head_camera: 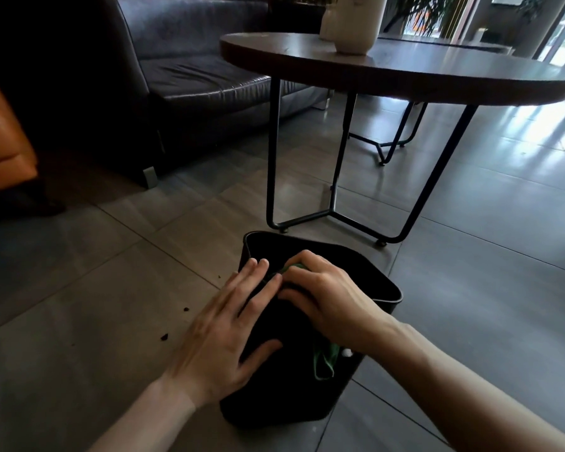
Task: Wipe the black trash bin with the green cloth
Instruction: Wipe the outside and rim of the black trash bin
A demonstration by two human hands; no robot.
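The black trash bin lies tipped on its side on the tiled floor, its open mouth facing away from me. My left hand rests flat on the bin's upper wall with fingers straight. My right hand presses down with curled fingers on the green cloth. The cloth shows as a small green patch near the fingertips and as a fold hanging below the wrist; the rest is hidden under the hand.
A round wooden table on thin black metal legs stands just beyond the bin, with a white vase on top. A dark leather sofa sits at the back left, an orange seat at the far left. Dark crumbs lie on the floor.
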